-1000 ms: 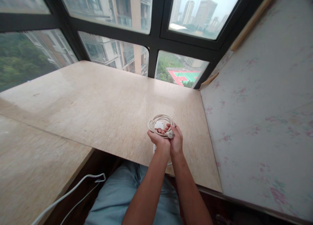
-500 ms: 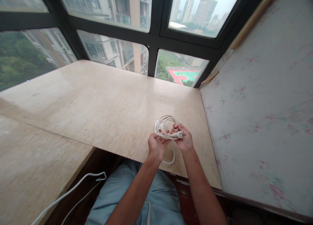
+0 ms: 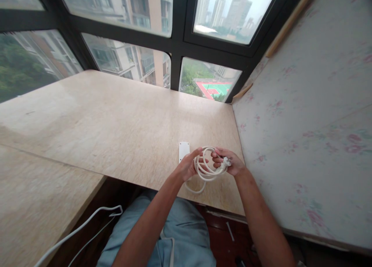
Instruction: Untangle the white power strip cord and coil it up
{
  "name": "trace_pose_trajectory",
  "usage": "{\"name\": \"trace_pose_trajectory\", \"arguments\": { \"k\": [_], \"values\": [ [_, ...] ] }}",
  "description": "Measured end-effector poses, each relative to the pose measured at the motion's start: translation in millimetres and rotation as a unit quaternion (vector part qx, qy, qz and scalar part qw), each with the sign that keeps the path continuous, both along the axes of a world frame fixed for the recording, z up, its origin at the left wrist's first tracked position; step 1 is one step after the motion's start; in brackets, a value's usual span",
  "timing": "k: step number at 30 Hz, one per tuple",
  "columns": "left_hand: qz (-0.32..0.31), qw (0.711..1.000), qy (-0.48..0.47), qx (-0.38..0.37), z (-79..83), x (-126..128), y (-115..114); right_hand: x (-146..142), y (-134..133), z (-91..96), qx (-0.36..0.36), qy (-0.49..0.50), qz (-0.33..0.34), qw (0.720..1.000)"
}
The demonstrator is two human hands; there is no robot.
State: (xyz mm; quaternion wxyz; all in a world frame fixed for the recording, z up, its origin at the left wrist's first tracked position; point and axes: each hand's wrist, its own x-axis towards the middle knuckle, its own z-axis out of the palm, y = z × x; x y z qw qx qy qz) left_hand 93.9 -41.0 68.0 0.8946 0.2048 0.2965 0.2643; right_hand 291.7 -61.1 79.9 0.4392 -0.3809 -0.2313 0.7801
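A white power cord (image 3: 207, 177) is wound in several loops between my two hands, just above the stone-patterned sill. My left hand (image 3: 190, 165) is closed round the left side of the coil, thumb on top. On the right side, my right hand (image 3: 231, 162) grips the loops near the cord's white plug (image 3: 226, 163), whose prongs point right. Beyond my left hand lies a white power strip (image 3: 184, 150) on the sill, its near end hidden by that hand. From the coil, a slack bend of cord hangs toward the sill's front edge.
The beige sill (image 3: 116, 116) runs under dark-framed windows (image 3: 176, 65). A flowered wall (image 3: 290, 135) bounds it on the right. At lower left, a white cable (image 3: 84, 222) crosses the dark gap by the sill. A thin white strip (image 3: 230, 231) lies on the reddish floor.
Both hands have shifted slightly right and down with the coil, and sit farther apart. The power strip now shows apart from the loops. The view has turned a little to the right.
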Motion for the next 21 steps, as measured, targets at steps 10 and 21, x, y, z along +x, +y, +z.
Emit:
{"name": "trace_pose_trajectory", "arguments": {
  "k": [10,21],
  "values": [
    [0.095,0.989,-0.039,-0.109,-1.5,37,-32,19,-12,-8.0,-0.065,-0.052,0.009,0.997],
    [0.238,0.939,-0.133,-0.211,-4.5,45,-31,-13,-38,-1.6,0.02,0.047,-0.104,0.993]
  ]
}}
